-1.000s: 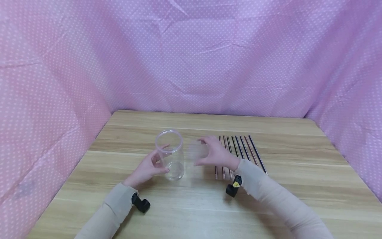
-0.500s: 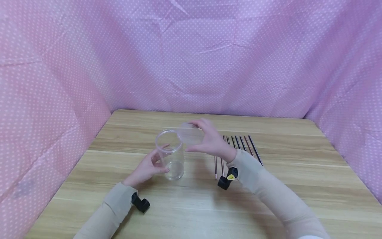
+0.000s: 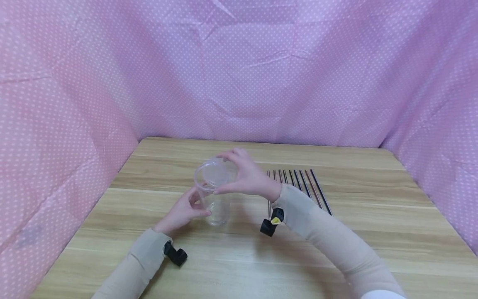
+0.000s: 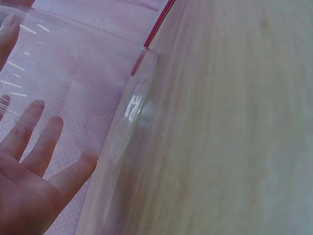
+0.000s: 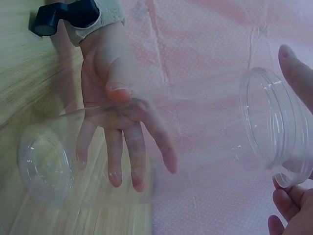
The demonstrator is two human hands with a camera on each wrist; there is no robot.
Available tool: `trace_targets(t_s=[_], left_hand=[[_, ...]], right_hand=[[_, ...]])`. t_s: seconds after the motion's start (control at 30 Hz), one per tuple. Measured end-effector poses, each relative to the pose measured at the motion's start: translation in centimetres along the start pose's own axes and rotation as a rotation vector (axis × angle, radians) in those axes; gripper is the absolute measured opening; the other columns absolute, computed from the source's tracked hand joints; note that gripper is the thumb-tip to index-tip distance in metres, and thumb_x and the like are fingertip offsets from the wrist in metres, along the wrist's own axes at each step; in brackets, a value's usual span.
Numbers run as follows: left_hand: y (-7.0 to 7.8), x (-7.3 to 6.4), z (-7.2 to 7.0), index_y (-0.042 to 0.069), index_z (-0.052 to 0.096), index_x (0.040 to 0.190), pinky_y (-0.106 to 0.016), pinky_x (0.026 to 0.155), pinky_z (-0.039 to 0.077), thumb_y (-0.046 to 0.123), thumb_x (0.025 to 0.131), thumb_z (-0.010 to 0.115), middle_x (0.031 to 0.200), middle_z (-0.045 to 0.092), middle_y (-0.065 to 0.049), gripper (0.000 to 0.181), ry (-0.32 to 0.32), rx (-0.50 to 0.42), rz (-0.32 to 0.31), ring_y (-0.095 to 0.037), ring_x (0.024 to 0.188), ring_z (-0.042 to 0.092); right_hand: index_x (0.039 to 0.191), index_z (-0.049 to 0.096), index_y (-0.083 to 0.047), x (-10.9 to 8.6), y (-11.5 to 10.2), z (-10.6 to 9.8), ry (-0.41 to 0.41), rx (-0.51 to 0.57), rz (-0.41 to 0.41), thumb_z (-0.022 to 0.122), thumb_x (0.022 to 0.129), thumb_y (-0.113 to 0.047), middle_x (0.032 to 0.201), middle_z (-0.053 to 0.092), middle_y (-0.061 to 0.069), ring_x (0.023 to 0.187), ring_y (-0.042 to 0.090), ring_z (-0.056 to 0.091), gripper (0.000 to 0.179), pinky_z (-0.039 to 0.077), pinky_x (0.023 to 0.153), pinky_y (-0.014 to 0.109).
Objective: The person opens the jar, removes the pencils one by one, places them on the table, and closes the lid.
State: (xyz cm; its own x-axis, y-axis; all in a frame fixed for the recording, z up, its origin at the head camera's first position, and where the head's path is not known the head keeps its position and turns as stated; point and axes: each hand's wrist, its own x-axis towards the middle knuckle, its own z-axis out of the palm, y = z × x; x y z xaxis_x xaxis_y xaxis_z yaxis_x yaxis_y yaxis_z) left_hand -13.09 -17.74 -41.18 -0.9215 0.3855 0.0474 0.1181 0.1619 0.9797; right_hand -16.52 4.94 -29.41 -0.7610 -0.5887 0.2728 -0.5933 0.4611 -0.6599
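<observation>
A tall clear plastic jar (image 3: 218,209) stands upright on the table, left of centre. My left hand (image 3: 183,211) grips its side, thumb on the near face and fingers behind it. Through the transparent wall these fingers (image 5: 129,152) show in the right wrist view. My right hand (image 3: 250,176) holds a clear round lid (image 3: 225,171) between thumb and fingers, tilted right at the jar's mouth. In the right wrist view, the fingers (image 5: 293,200) of this hand are around the lid beside the ribbed neck.
Several thin pencil-like sticks (image 3: 313,189), dark and reddish, lie in a row to the right, partly hidden under my right forearm. The wooden table (image 3: 224,265) ends at a pink dotted curtain (image 3: 261,83) behind and on both sides.
The right hand has carried the lid up and left from above the table beside the sticks to the jar's mouth. The left hand and jar have stayed in place.
</observation>
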Motion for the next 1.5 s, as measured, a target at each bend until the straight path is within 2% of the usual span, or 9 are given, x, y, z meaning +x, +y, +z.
trace_targets(t_s=[0.23,0.5,0.77,1.1,1.3,1.5], left_hand=[[-0.1,0.0,-0.1,0.006,0.033,0.143,-0.053,0.108,0.036,0.004,0.077,0.075,0.146,0.039,-0.021,0.079,0.006,0.025,-0.017,-0.039,0.134,0.035],[0.0,-0.1,-0.1,0.01,0.036,0.142,-0.052,0.108,0.036,0.006,0.076,0.076,0.146,0.04,-0.018,0.078,0.01,0.036,-0.026,-0.035,0.131,0.039],[0.0,-0.1,-0.1,0.012,0.037,0.141,-0.055,0.108,0.036,0.008,0.075,0.076,0.146,0.041,-0.016,0.077,0.0,0.049,-0.003,-0.035,0.13,0.04],[0.2,-0.1,-0.1,0.008,0.037,0.141,-0.052,0.108,0.036,0.006,0.076,0.076,0.146,0.04,-0.018,0.076,-0.004,0.023,-0.014,-0.036,0.131,0.039],[0.2,0.1,-0.1,0.005,0.036,0.14,-0.051,0.108,0.037,0.004,0.076,0.075,0.143,0.042,-0.021,0.075,0.001,0.034,-0.016,-0.039,0.129,0.042],[0.2,0.1,-0.1,0.004,0.035,0.141,-0.052,0.107,0.037,0.003,0.076,0.075,0.142,0.043,-0.022,0.076,-0.001,0.044,-0.01,-0.04,0.129,0.042]], right_hand=[[0.131,0.053,-0.011,0.4,-0.4,0.4,-0.015,-0.006,-0.03,0.09,0.059,-0.033,0.121,0.051,0.006,0.115,0.019,0.04,0.084,0.045,0.094,0.04],[0.133,0.052,-0.01,1.0,-1.0,0.4,-0.045,-0.095,-0.062,0.089,0.058,-0.038,0.126,0.049,0.008,0.116,0.021,0.039,0.087,0.046,0.092,0.037],[0.132,0.053,-0.01,1.5,-1.3,0.2,-0.103,-0.17,-0.107,0.087,0.059,-0.043,0.124,0.049,0.008,0.113,0.02,0.04,0.087,0.046,0.09,0.034],[0.13,0.055,-0.009,2.2,-1.2,-0.5,-0.164,-0.237,-0.169,0.087,0.06,-0.044,0.124,0.052,0.009,0.112,0.021,0.042,0.084,0.044,0.09,0.033],[0.131,0.054,-0.009,2.8,-0.9,-1.0,-0.226,-0.245,-0.234,0.087,0.059,-0.044,0.123,0.054,0.008,0.112,0.021,0.042,0.086,0.044,0.092,0.033],[0.134,0.052,-0.01,3.3,-0.9,-2.0,-0.335,-0.22,-0.279,0.087,0.061,-0.041,0.123,0.053,0.008,0.114,0.02,0.04,0.086,0.041,0.095,0.032]])
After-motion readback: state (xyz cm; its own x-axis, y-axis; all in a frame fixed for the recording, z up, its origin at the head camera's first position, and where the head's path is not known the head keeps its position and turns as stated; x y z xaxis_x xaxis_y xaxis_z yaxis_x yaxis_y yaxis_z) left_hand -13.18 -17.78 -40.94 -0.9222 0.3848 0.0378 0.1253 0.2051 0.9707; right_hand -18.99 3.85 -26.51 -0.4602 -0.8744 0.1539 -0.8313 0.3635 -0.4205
